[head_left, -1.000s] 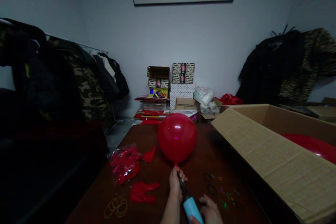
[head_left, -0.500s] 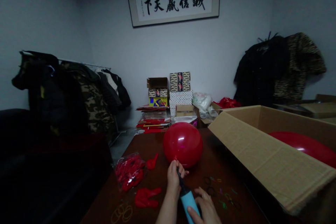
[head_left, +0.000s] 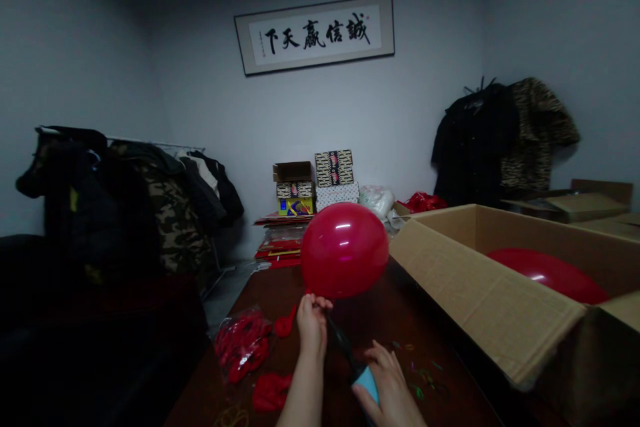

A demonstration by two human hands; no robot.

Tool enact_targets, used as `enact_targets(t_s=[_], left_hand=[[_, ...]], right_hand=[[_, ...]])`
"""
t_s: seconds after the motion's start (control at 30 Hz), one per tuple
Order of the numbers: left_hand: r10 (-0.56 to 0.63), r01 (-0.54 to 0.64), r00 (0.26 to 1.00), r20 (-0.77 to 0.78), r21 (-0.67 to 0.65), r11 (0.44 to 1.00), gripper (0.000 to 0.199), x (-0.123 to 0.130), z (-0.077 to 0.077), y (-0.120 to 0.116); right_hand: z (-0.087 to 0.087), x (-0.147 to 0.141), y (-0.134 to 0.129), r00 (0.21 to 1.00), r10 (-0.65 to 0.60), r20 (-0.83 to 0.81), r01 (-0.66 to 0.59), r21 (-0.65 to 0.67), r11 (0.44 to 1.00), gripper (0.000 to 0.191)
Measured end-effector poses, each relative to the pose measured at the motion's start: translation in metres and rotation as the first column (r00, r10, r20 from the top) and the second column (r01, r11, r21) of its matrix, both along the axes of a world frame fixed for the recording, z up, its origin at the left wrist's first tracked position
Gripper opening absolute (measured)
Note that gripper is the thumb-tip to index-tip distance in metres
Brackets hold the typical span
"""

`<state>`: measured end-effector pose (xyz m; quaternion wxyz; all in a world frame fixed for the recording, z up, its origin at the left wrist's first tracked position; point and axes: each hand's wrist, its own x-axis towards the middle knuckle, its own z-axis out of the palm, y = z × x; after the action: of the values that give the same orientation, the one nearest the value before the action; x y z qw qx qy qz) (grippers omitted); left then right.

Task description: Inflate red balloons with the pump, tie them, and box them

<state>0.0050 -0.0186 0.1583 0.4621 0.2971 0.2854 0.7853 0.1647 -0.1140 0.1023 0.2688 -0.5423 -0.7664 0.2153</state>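
A big inflated red balloon (head_left: 345, 250) rises above the table, its neck pinched between the fingers of my left hand (head_left: 312, 320). My right hand (head_left: 387, 377) grips a light-blue hand pump (head_left: 367, 383), thumb on one side and fingers on the other. The pump's black nozzle (head_left: 341, 339) slants up toward my left hand; whether its tip touches the hand is unclear. Left of my forearm lie a clear bag of red balloons (head_left: 243, 347), a single flat red balloon (head_left: 285, 324) and another limp red balloon (head_left: 271, 391).
An open cardboard box (head_left: 480, 287) stands at the right, holding an inflated red balloon (head_left: 547, 273). Small coloured bands (head_left: 425, 380) and tan rubber bands (head_left: 233, 416) lie on the brown table (head_left: 265, 287). Stacked boxes (head_left: 295, 190) are at the back, a clothes rack (head_left: 150, 143) at left.
My left hand has lifted the balloon up and left, and its neck is now apart from the pump nozzle. The right hand has closed around the pump. The camera view has tilted up.
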Motion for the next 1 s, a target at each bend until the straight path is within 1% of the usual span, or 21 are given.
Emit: enact_targets(t_s=[0.03, 0.1, 0.2, 0.3, 0.37, 0.43, 0.53, 0.63, 0.77, 0.9, 1.0], left_hand=[[0.010, -0.010, 1.000, -0.026, 0.008, 1.000, 0.031, -0.006, 0.006, 0.003], [-0.034, 0.033, 0.990, -0.135, -0.006, 0.999, 0.031, -0.015, 0.015, 0.006], [-0.060, 0.053, 0.967, -0.247, -0.038, 0.998, 0.032, -0.020, 0.020, 0.006], [-0.035, 0.019, 0.953, -0.301, -0.054, 0.998, 0.034, -0.019, 0.016, 0.000], [-0.019, 0.000, 0.948, -0.319, -0.061, 0.998, 0.035, -0.019, 0.012, -0.004], [-0.002, -0.019, 0.939, -0.344, -0.057, 0.998, 0.035, -0.019, 0.009, -0.007], [0.032, -0.051, 0.916, -0.400, -0.036, 0.998, 0.035, -0.020, 0.007, -0.012], [0.041, -0.060, 0.900, -0.435, -0.029, 0.998, 0.035, -0.021, 0.005, -0.016], [0.056, -0.080, 0.866, -0.497, -0.027, 0.996, 0.035, -0.024, 0.003, -0.021], [0.076, -0.105, 0.840, -0.538, -0.023, 0.994, 0.034, -0.028, -0.002, -0.022], [0.080, -0.114, 0.824, -0.560, -0.026, 0.993, 0.033, -0.031, -0.008, -0.019]], right_hand=[[-0.006, 0.004, 0.001, 1.000, -0.015, 0.012, 0.015, -0.013, 1.000, 0.054], [-0.015, 0.009, 0.005, 0.996, -0.085, 0.022, 0.086, -0.021, 0.996, 0.055], [-0.018, 0.011, 0.017, 0.976, -0.212, 0.050, 0.211, 0.009, 0.977, 0.056], [-0.017, 0.006, 0.035, 0.960, -0.265, 0.094, 0.266, 0.001, 0.964, 0.053], [-0.019, -0.001, 0.046, 0.949, -0.290, 0.124, 0.293, -0.009, 0.956, 0.051], [-0.025, -0.008, 0.054, 0.934, -0.320, 0.160, 0.326, -0.016, 0.945, 0.053], [-0.038, -0.018, 0.063, 0.917, -0.338, 0.211, 0.352, -0.032, 0.935, 0.059], [-0.050, -0.024, 0.070, 0.907, -0.337, 0.251, 0.357, -0.038, 0.933, 0.063], [-0.061, -0.027, 0.074, 0.888, -0.350, 0.297, 0.376, -0.035, 0.926, 0.069], [-0.067, -0.026, 0.074, 0.882, -0.347, 0.319, 0.368, -0.006, 0.930, 0.067], [-0.066, -0.026, 0.074, 0.877, -0.355, 0.323, 0.365, 0.031, 0.930, 0.064]])
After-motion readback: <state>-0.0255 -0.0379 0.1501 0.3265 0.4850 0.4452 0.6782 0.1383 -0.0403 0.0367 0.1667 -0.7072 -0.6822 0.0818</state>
